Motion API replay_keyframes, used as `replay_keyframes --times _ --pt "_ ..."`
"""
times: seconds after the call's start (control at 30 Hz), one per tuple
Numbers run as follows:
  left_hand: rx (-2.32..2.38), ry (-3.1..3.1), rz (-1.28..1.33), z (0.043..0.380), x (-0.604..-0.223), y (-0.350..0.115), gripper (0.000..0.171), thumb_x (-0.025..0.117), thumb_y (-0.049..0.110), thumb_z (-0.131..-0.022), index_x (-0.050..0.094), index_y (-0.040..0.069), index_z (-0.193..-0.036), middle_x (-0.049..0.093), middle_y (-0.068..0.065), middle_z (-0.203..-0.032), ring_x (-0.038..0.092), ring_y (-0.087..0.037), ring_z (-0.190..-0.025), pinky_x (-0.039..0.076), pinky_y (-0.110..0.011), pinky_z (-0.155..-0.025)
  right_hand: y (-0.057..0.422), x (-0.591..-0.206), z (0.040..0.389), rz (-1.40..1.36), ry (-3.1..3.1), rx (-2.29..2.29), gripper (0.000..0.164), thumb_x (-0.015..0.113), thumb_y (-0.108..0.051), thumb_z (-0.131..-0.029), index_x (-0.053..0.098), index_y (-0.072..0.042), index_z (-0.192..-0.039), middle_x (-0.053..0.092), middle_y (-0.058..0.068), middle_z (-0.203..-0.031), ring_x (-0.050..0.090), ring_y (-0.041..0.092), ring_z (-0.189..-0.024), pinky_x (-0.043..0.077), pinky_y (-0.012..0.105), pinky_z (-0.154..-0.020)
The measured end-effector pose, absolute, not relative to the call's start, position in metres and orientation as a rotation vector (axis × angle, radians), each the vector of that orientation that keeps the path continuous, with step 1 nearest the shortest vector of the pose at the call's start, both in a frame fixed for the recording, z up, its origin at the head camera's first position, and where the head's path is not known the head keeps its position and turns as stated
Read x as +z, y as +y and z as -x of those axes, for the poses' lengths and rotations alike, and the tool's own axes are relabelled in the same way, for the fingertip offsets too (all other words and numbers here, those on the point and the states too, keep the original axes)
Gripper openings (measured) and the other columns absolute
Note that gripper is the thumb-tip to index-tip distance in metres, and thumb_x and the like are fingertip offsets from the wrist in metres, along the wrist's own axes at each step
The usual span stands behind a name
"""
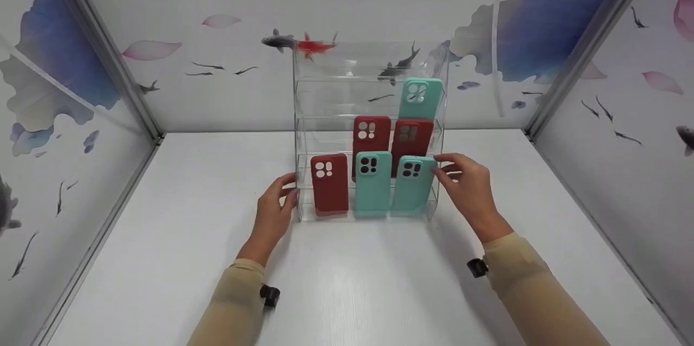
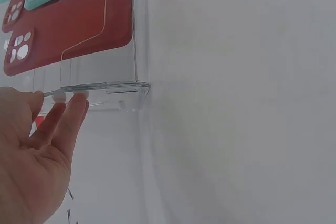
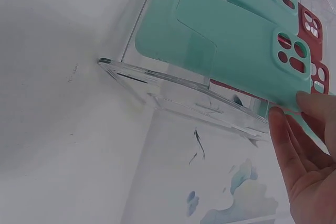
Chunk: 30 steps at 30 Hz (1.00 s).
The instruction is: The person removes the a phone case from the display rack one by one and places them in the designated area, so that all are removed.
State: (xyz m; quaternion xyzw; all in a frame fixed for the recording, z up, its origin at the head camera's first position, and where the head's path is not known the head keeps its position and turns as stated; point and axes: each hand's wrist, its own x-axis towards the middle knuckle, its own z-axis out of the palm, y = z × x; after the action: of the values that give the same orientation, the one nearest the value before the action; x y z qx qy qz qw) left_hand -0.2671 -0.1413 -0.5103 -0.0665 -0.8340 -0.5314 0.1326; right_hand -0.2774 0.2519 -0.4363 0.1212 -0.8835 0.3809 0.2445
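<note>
Cut off and covered

Both wrist views crop the hands (image 2: 31,150) at the frame edge; the rack (image 1: 371,129) wall blurs the cases (image 3: 226,51) behind it, and front cases cover the lower halves of the red ones (image 1: 372,134).

2 tan sleeves (image 1: 238,302); a small black wrist clip (image 1: 269,295) on each.

The scene is lit brightly and evenly from above. Only soft, faint shadows are cast on the desk (image 1: 379,292) beneath the forearms and before the rack (image 1: 370,64). Weak glare is seen on the rack's clear upper shelves. The head view is slightly soft, with straight lines bowed near its edges. In both wrist views the near fingers (image 2: 68,121) are blurred.
</note>
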Motion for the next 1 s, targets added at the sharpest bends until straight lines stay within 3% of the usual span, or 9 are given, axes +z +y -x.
replay_keyframes --times 0.07,0.17,0.33,1.0 --pt "-1.533 -2.428 0.187 0.267 -0.511 -0.142 0.038 0.057 0.012 -0.107 0.054 0.013 -0.145 0.061 -0.007 -0.144 0.066 -0.024 -0.123 0.059 -0.035 -0.1 0.253 -0.438 0.278 -0.346 -2.401 1.034 0.024 0.077 -0.008 -0.093 0.074 -0.007 -0.117 0.077 0.009 -0.113 0.076 0.024 -0.094 0.064 0.037 -0.085" --pt "-1.522 -2.444 0.179 0.268 -0.511 -0.141 0.039 0.056 0.013 -0.107 0.053 0.014 -0.146 0.06 -0.006 -0.147 0.065 -0.024 -0.125 0.059 -0.035 -0.101 0.254 -0.437 0.279 -0.383 -2.384 1.042 0.022 0.077 -0.006 -0.092 0.075 -0.006 -0.114 0.078 0.009 -0.109 0.077 0.022 -0.091 0.062 0.023 -0.082" --pt "-1.513 -2.464 0.17 0.268 -0.512 -0.141 0.039 0.056 0.014 -0.108 0.052 0.015 -0.147 0.058 -0.005 -0.15 0.064 -0.024 -0.126 0.057 -0.035 -0.103 0.257 -0.436 0.279 -0.435 -2.38 1.065 0.022 0.077 -0.003 -0.092 0.075 -0.006 -0.114 0.078 0.008 -0.108 0.077 0.02 -0.089 0.052 0.003 -0.079" --pt "-1.534 -2.507 0.163 0.268 -0.511 -0.142 0.04 0.053 0.017 -0.109 0.048 0.019 -0.149 0.056 -0.003 -0.15 0.062 -0.022 -0.127 0.056 -0.036 -0.105 0.243 -0.394 0.258 -0.567 -2.239 1.012 0.026 0.079 -0.002 -0.089 0.078 -0.009 -0.114 0.078 0.004 -0.107 0.075 0.02 -0.09 0.054 0.007 -0.083"
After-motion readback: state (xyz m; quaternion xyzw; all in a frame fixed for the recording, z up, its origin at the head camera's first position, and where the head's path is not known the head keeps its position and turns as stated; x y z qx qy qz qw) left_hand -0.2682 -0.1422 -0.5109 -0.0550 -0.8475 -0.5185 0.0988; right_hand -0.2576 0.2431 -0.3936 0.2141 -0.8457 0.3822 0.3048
